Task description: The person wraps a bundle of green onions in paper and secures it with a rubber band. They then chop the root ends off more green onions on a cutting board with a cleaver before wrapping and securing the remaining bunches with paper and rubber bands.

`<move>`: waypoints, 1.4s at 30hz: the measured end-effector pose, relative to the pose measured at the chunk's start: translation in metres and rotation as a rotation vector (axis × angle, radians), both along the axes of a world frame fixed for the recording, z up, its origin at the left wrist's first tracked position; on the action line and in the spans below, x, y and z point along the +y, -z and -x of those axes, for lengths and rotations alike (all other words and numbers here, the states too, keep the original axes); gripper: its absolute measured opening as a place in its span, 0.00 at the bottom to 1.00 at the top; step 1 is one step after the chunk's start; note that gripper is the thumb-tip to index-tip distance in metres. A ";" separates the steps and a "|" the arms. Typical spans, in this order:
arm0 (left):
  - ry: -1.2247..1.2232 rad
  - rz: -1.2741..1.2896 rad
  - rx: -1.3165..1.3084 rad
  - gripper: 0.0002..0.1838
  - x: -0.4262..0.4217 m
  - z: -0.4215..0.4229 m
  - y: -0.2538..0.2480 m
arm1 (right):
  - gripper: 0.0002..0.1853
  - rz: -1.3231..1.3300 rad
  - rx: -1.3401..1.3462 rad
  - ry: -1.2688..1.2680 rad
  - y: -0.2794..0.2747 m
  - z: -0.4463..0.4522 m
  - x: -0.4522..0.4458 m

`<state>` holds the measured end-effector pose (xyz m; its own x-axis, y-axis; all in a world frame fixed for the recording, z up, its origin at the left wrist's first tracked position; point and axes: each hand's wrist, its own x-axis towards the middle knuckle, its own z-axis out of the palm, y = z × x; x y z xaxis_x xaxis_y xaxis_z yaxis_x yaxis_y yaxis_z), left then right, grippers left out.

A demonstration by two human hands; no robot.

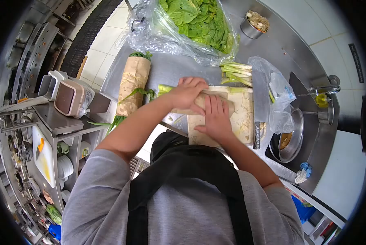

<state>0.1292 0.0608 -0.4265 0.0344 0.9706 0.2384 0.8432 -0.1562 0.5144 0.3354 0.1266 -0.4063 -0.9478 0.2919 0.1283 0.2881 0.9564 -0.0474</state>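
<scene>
A brown paper roll (230,107) lies across a sheet of stained brown paper (243,126), with pale green stalks (165,88) sticking out at its left end. Over the left part of this roll my left hand (188,96) is curved, its thumb on the near side. My right hand (217,116) presses on the right part, fingers over the top and thumb spread toward me. Several spring onions (237,74) with white ends lie just beyond the sheet. At its right edge rests a large cleaver (261,96) with a dark handle.
A finished-looking paper bundle (133,81) with green tops stands left. Leafy lettuce (201,24) fills a clear plastic bag (158,41) at the back. A metal tin (251,29) holds root trimmings. Right are a plastic bag (282,98), a steel bowl (298,134) and a tap (328,88).
</scene>
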 end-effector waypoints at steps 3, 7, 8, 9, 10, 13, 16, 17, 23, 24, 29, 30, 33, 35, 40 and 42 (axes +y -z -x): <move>-0.073 -0.016 0.106 0.35 0.014 0.012 -0.020 | 0.54 0.088 -0.010 -0.015 0.004 0.024 0.030; -0.529 -0.021 -0.424 0.11 -0.034 -0.060 -0.007 | 0.48 0.194 -0.190 0.029 0.007 0.044 0.058; -0.663 0.208 -0.662 0.13 -0.048 -0.080 -0.001 | 0.44 0.226 -0.242 0.069 0.005 0.049 0.061; -0.790 0.288 -1.162 0.16 -0.053 -0.092 0.015 | 0.44 0.225 -0.236 0.071 0.006 0.050 0.063; -0.840 0.284 -1.327 0.19 -0.052 -0.091 0.029 | 0.40 0.240 -0.215 0.055 0.009 0.050 0.065; -0.912 0.149 -1.403 0.25 -0.027 -0.089 0.017 | 0.35 0.347 -0.235 0.170 0.000 0.051 0.054; -0.905 -0.200 -1.266 0.29 -0.011 -0.089 -0.019 | 0.33 0.768 -0.086 0.314 -0.005 0.052 0.013; -0.859 -0.397 -1.207 0.30 -0.011 -0.089 -0.030 | 0.32 1.095 0.111 0.340 -0.005 0.049 0.003; -0.316 -0.154 -1.896 0.30 -0.033 -0.031 -0.065 | 0.31 1.953 0.025 0.134 -0.064 0.047 0.008; -0.359 -0.144 -1.838 0.28 -0.037 -0.026 -0.064 | 0.36 1.747 -0.023 0.013 -0.064 0.047 0.015; -0.493 -0.196 -1.528 0.24 -0.047 -0.018 -0.089 | 0.26 0.718 0.064 0.173 -0.021 0.067 0.121; -0.512 -0.169 -1.577 0.21 -0.052 -0.013 -0.095 | 0.22 0.427 -0.053 0.282 -0.004 0.072 0.133; -0.595 -0.186 -1.452 0.21 -0.065 -0.006 -0.099 | 0.15 0.016 -0.111 0.325 0.059 0.079 0.146; -0.609 -0.216 -1.384 0.21 -0.074 -0.001 -0.099 | 0.13 -0.098 -0.059 0.271 0.068 0.081 0.149; -0.717 -0.236 -1.009 0.28 -0.098 0.003 -0.112 | 0.07 0.184 0.287 0.290 0.042 0.069 0.152; -0.720 -0.229 -0.996 0.30 -0.105 0.007 -0.111 | 0.07 0.466 0.345 0.328 0.041 0.062 0.158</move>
